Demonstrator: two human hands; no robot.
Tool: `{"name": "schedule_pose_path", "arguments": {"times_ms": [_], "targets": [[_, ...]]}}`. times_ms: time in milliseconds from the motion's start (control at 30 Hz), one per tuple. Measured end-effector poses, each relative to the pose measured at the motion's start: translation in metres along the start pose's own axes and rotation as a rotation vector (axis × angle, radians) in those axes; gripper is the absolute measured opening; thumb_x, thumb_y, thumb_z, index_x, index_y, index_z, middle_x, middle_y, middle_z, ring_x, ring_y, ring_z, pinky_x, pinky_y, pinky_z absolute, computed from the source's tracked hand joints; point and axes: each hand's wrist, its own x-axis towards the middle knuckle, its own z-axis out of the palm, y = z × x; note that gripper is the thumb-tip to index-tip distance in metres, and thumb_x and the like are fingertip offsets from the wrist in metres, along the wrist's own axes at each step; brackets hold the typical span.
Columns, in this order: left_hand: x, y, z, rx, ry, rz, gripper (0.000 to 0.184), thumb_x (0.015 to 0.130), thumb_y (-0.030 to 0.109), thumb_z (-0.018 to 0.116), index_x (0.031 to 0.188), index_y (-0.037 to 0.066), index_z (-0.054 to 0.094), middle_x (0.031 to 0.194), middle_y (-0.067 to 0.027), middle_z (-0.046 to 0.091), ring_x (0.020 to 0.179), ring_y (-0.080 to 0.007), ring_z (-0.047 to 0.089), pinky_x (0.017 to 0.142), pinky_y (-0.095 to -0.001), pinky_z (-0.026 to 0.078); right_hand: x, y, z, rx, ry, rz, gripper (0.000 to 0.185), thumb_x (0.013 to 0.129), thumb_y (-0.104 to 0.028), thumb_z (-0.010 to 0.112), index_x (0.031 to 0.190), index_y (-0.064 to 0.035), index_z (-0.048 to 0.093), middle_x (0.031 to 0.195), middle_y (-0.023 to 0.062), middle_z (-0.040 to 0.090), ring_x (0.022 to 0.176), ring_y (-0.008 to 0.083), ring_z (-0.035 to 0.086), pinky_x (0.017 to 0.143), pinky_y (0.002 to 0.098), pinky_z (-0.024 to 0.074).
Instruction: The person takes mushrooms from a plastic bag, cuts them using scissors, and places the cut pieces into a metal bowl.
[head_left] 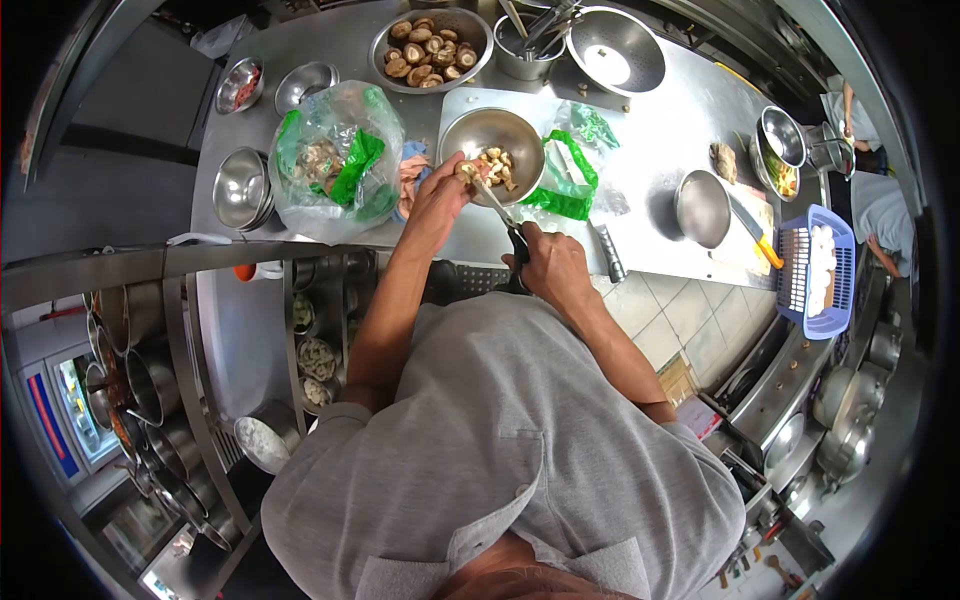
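My left hand [438, 205] pinches a small pale mushroom piece [467, 171] over the near left rim of a steel bowl [485, 130]. My right hand [553, 264] is closed around the dark handles of a pair of scissors [494, 204], whose blades reach up to that piece. Several cut pale pieces [497, 167] lie inside the bowl, which rests on a white cutting board [455, 105]. Left of the bowl is a clear plastic bag [345, 115] with green print and brownish contents. An opened bag with green edging [572, 185] lies to its right.
Whole brown mushrooms [425, 55] fill a colander behind the bowl. A utensil pot [525, 62] and another colander [625, 55] stand beside it. A cleaver [610, 255] and an orange-handled knife [757, 232] lie to the right, near a blue basket [843, 270]. Two other people are at far right.
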Motion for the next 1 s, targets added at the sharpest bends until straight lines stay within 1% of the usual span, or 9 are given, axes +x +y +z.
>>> {"name": "schedule_pose_path", "arguments": {"times_ms": [233,333,400,533,633,733,867,967,1000], "targets": [[0.007,0.000,-0.003,0.351,0.017,-0.072,0.053,0.108,0.009,0.049,0.156,-0.007,0.032,0.144,-0.0200,0.057,0.134,-0.0318,0.059,0.111,-0.0414,0.051,0.002,0.003,0.007,0.163,-0.046,0.072,0.040,0.081,-0.032,0.086,0.093,0.0011,0.068,0.072,0.0234,0.070,0.069,0.0447,0.069,0.064,0.0529,0.0535],[0.009,-0.006,-0.011,0.389,0.052,-0.023,0.049,0.108,0.010,0.052,0.152,-0.007,0.039,0.140,-0.0176,0.060,0.130,-0.0311,0.062,0.111,-0.0400,0.051,0.001,0.008,0.012,0.276,-0.017,0.045,0.040,0.082,-0.030,0.088,0.094,0.0037,0.069,0.067,0.0193,0.069,0.056,0.0342,0.068,0.056,0.0459,0.0511],[0.020,0.001,-0.019,0.432,0.026,0.034,0.048,0.108,0.011,0.054,0.150,-0.007,0.041,0.140,-0.0176,0.060,0.129,-0.0308,0.063,0.113,-0.0399,0.050,0.001,0.012,0.019,0.587,-0.054,0.227,0.040,0.085,-0.026,0.088,0.101,0.0054,0.069,0.061,0.0102,0.065,0.046,0.0181,0.059,0.048,0.0356,0.0449],[0.054,0.052,0.005,0.425,0.153,0.211,0.046,0.107,0.019,0.061,0.143,-0.007,0.047,0.142,-0.0187,0.057,0.129,-0.0308,0.062,0.115,-0.0402,0.049,0.006,0.008,-0.001,0.835,-0.082,0.426,0.053,0.086,-0.032,0.089,0.111,0.0093,0.067,0.060,0.0038,0.061,0.047,0.0096,0.055,0.045,0.0296,0.0426],[0.112,0.089,0.001,0.091,0.077,0.379,0.065,0.104,0.030,0.067,0.150,-0.008,0.040,0.151,-0.0212,0.049,0.132,-0.0338,0.059,0.114,-0.0443,0.047,0.010,0.006,-0.001,0.827,-0.083,0.462,0.052,0.086,-0.032,0.088,0.113,0.0074,0.068,0.061,0.0026,0.061,0.047,0.0093,0.054,0.044,0.0299,0.0416],[0.121,0.113,0.001,0.405,0.330,0.470,0.064,0.102,0.031,0.070,0.147,-0.008,0.046,0.144,-0.0203,0.057,0.129,-0.0295,0.061,0.109,-0.0408,0.050,0.011,0.002,0.000,0.795,-0.086,0.407,0.052,0.086,-0.033,0.089,0.113,0.0066,0.069,0.061,0.0030,0.061,0.047,0.0094,0.055,0.045,0.0294,0.0425],[0.072,0.123,-0.068,1.206,0.665,0.695,0.025,0.096,0.020,0.069,0.109,0.000,0.073,0.114,-0.0179,0.074,0.108,-0.0316,0.071,0.093,-0.0426,0.055,0.009,0.010,0.004,0.764,-0.071,0.366,0.051,0.086,-0.033,0.088,0.112,0.0067,0.069,0.060,0.0040,0.062,0.048,0.0100,0.057,0.048,0.0294,0.0449],[0.040,0.135,-0.116,1.569,0.909,0.581,0.017,0.091,0.014,0.066,0.101,0.003,0.075,0.110,-0.0206,0.073,0.100,-0.0387,0.071,0.088,-0.0471,0.057,0.001,0.012,0.004,0.767,-0.075,0.412,0.050,0.086,-0.032,0.088,0.113,0.0065,0.069,0.060,0.0039,0.062,0.048,0.0098,0.057,0.048,0.0294,0.0452],[0.037,0.143,-0.128,1.643,0.809,0.249,0.016,0.089,0.012,0.065,0.099,0.004,0.074,0.107,-0.0199,0.072,0.101,-0.0393,0.070,0.089,-0.0482,0.056,0.002,0.012,0.005,0.794,-0.081,0.422,0.050,0.086,-0.031,0.088,0.113,0.0066,0.069,0.060,0.0040,0.062,0.049,0.0097,0.058,0.048,0.0293,0.0449]]}}
